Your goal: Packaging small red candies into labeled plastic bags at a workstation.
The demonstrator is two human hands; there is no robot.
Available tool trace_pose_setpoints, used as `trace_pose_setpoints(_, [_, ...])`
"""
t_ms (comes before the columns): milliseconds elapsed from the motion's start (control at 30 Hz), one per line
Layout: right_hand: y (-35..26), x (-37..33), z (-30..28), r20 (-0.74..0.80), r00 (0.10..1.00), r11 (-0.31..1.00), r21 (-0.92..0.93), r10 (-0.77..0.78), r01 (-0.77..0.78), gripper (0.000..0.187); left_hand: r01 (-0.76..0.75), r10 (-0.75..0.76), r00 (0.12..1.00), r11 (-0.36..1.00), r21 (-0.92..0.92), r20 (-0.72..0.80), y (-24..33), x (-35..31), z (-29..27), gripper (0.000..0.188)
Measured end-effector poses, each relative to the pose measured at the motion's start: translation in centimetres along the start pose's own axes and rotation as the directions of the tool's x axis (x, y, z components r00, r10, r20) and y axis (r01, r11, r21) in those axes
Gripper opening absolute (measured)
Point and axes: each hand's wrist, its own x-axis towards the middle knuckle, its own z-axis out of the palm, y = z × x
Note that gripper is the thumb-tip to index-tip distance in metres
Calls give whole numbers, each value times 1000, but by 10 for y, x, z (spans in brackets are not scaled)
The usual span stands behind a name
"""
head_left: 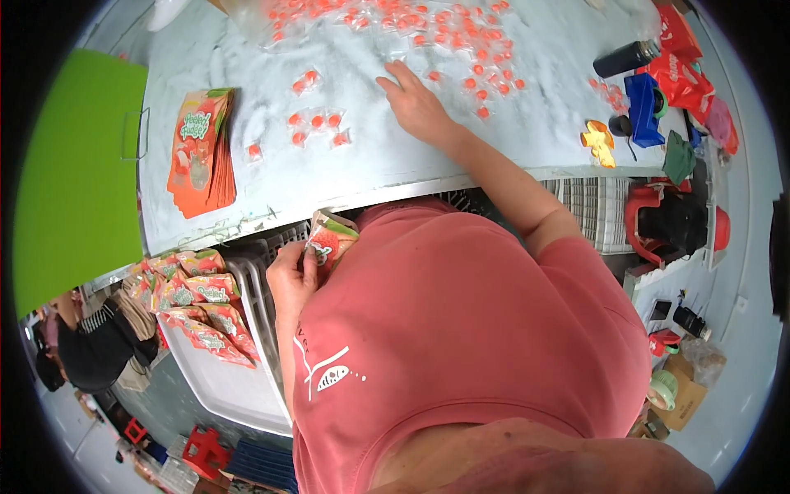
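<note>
A red-and-green printed pouch (pixel 333 237) sits upright or slightly tilted just off the near edge of the desk (pixel 354 169), in front of the person's shirt. The left hand (pixel 292 278) is closed on its left side, pinching it between thumb and fingers. The right hand (pixel 415 103) reaches over the middle of the desk, fingers loosely spread; whether the fingertips touch anything cannot be told.

One wrapped orange-red candy (pixel 434 76) lies just beside that hand, and many more scattered candies (pixel 481 72) spread from there to the far edge. A small candy group (pixel 317 121) lies left of the hand, toward a stack of flat pouches (pixel 197 148) at the near left corner. Below that corner, off the desk, a white tray (pixel 226 395) holds several filled pouches (pixel 212 288). Near the right edge are a dark bottle (pixel 627 58), lying down, and a blue container (pixel 644 111).
</note>
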Motion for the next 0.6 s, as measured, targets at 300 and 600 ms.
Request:
trace_pose_setpoints(300, [-17,11,17,-31,999,997,69,-33,35,36,-73,73,997,997,15,-21,-1,-2,0,7])
trace_pose_setpoints(600, [-25,79,80,-97,995,966,253,-18,42,36,-47,45,996,998,-31,-76,4,1,-3,10])
